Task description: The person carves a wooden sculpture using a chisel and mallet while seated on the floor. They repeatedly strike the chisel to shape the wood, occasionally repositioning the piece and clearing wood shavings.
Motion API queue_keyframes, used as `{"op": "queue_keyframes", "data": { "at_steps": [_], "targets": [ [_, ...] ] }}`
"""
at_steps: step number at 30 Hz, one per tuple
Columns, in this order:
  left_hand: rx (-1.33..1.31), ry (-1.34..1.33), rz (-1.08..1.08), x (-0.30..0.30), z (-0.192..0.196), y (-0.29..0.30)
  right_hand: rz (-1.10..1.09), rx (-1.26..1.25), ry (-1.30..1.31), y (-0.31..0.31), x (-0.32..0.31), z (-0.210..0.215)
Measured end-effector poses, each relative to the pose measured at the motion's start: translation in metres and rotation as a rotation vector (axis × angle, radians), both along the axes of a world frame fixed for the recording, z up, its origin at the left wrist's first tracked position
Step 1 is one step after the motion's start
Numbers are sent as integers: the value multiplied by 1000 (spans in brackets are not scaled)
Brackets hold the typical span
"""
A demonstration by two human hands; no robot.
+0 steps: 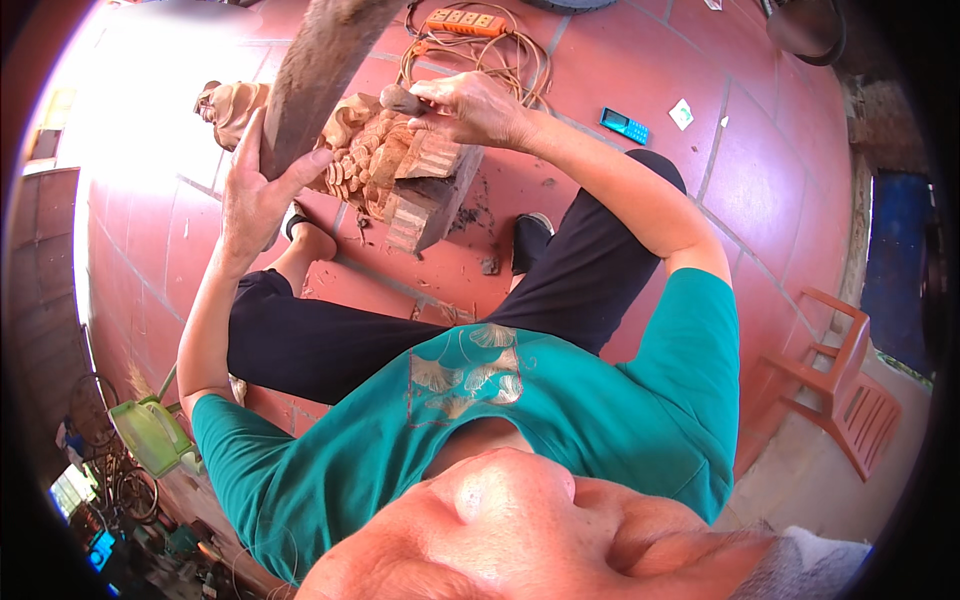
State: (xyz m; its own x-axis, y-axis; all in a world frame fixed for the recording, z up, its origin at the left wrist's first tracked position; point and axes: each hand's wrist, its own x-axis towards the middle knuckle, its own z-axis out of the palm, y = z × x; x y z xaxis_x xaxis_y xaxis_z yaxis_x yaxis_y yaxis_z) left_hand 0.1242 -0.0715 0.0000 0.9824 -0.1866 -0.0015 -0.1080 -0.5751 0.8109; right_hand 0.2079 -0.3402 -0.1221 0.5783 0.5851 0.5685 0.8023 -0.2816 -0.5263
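A carved wooden figure (365,165) lies on the tiled floor between my feet, its blocky base (435,205) toward the right. My left hand (250,195) is at its left side, with thumb and fingers on either side of a long brown wooden-looking piece (315,75). That piece slants up past the top edge and covers part of the carving. Above the base, my right hand (470,108) pinches a short, grey-brown, rounded piece (402,100) against the carving's upper side. What kind of thing it is, I cannot tell. A lighter carved part (230,108) shows beyond my left fingers.
An orange power strip (465,22) and coiled cord (520,65) lie beyond the carving. To the right are a blue phone (624,125) and a paper scrap (681,114). A reddish plastic chair (835,385) is at far right, a green plastic item (150,435) at lower left.
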Motion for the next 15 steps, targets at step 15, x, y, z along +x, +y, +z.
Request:
{"op": "queue_keyframes", "data": {
  "at_steps": [15],
  "targets": [
    [18,-42,46,-12,-17,9,26,-70,-10,1,1,0]
  ]
}}
